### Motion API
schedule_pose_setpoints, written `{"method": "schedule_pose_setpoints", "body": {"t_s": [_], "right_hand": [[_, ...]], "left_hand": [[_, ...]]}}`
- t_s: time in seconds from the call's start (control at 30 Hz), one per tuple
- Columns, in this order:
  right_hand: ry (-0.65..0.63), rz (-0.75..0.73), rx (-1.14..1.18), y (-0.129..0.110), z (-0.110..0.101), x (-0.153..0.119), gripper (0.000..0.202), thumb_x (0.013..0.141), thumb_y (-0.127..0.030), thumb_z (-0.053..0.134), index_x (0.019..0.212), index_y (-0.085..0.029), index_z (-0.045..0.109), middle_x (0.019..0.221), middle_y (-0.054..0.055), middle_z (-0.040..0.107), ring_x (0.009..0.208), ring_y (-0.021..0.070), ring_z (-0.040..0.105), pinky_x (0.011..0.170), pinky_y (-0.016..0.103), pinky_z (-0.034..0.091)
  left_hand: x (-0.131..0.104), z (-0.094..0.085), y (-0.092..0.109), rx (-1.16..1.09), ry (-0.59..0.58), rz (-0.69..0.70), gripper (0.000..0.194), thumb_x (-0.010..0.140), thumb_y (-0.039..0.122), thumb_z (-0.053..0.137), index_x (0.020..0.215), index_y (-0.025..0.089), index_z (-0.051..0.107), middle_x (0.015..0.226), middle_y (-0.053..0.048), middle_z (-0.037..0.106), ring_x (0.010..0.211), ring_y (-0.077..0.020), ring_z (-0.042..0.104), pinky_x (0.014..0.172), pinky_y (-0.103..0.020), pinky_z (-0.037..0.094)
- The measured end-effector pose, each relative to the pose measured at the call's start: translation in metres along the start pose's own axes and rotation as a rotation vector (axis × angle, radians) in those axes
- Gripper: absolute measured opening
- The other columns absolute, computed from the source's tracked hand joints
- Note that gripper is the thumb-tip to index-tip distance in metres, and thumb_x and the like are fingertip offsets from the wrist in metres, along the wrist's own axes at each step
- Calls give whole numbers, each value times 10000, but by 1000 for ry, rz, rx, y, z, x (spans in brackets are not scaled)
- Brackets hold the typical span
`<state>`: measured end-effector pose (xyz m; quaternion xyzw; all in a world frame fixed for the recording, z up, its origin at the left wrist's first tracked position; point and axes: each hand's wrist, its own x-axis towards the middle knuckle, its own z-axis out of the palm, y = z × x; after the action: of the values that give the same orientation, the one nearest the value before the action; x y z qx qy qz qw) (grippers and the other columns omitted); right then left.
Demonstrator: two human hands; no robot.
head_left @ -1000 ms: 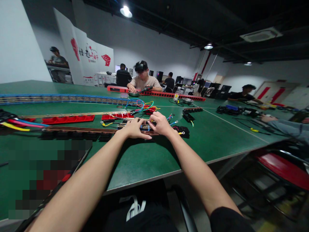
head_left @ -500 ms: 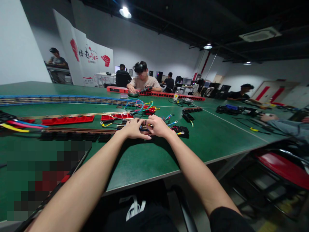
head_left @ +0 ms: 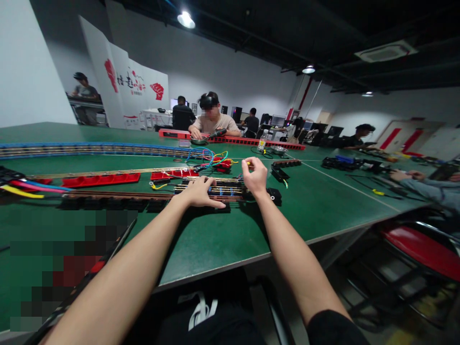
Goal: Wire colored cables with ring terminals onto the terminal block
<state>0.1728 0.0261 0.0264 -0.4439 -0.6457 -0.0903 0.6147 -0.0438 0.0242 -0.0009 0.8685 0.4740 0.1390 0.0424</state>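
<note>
My left hand (head_left: pixel 197 192) lies across a short rail section (head_left: pixel 228 190) with brass strips and blue clips. Its fingers are spread and the thumb stretches along the near side. To the right, my right hand (head_left: pixel 256 176) is raised over the section's end, thumb and fingers pinched at a bit of yellow wire (head_left: pixel 248 164). Most of that wire is hidden by the hand. A black end block (head_left: pixel 275 195) with a ring terminal sits just beyond my right wrist.
A long brown rail (head_left: pixel 118 194) and red channel pieces (head_left: pixel 100 179) extend left. Behind them curves a blue track (head_left: pixel 89 149). Coloured wires (head_left: pixel 215 158) loop beyond my hands. Across the green table (head_left: pixel 323 211), a person (head_left: pixel 215 117) works over a metal bowl (head_left: pixel 199 140).
My right hand has lifted off the rail section and moved right and up, fingers pinched. My left hand stays in place. More of the brass strips and blue clips now shows.
</note>
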Motion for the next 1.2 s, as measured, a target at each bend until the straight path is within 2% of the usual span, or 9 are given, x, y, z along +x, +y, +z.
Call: {"method": "schedule_pose_setpoints", "body": {"t_s": [0.17, 0.37, 0.6, 0.87, 1.0, 1.1, 1.2], "right_hand": [[205, 179, -12, 13, -6, 9, 263, 856, -412, 491, 741, -193, 576, 743, 41, 634, 672, 165, 577, 657, 284, 459], [357, 404, 82, 29, -5, 15, 237, 809, -416, 542, 736, -195, 588, 698, 25, 669, 660, 177, 622, 702, 307, 492], [497, 565, 214, 53, -12, 22, 187, 821, -349, 517, 704, -203, 520, 627, -21, 609, 625, 165, 675, 615, 269, 528], [570, 682, 302, 63, -14, 24, 138, 807, -281, 521, 694, -205, 502, 632, -37, 583, 614, 134, 680, 538, 210, 511], [572, 723, 298, 67, -15, 24, 129, 811, -294, 491, 713, -215, 465, 636, -36, 576, 601, 137, 672, 514, 217, 505], [560, 695, 247, 65, -16, 23, 120, 809, -324, 484, 750, -219, 470, 691, -24, 602, 636, 144, 667, 576, 250, 525], [549, 622, 135, 58, -17, 21, 144, 769, -357, 540, 747, -218, 509, 763, -2, 621, 733, 165, 644, 706, 294, 522]], "left_hand": [[1, 0, -1, 1, -2, 9, 948, 529, 925, 542, 1190, 246, 522, 1269, -145, 496, 1174, -380, 493, 991, -534, 399], [1, 1, -3, 3, 4, 4, 959, 530, 923, 542, 1201, 239, 526, 1268, -151, 491, 1163, -384, 500, 985, -529, 401], [-1, -2, 0, -1, -9, 13, 945, 540, 917, 551, 1195, 235, 529, 1254, -155, 496, 1162, -378, 501, 972, -505, 413], [-1, -5, 2, 7, -18, 16, 907, 549, 900, 561, 1165, 235, 532, 1218, -144, 511, 1146, -362, 516, 967, -469, 420], [-1, -5, 2, 3, -14, 14, 912, 547, 899, 568, 1162, 226, 532, 1202, -151, 510, 1130, -366, 523, 949, -467, 427], [0, -3, 0, 7, -2, 28, 906, 546, 905, 563, 1151, 230, 534, 1195, -143, 517, 1120, -360, 524, 946, -463, 426], [1, 0, -2, 15, 16, 42, 906, 542, 915, 551, 1138, 233, 533, 1184, -132, 526, 1116, -352, 523, 954, -459, 420]]}}
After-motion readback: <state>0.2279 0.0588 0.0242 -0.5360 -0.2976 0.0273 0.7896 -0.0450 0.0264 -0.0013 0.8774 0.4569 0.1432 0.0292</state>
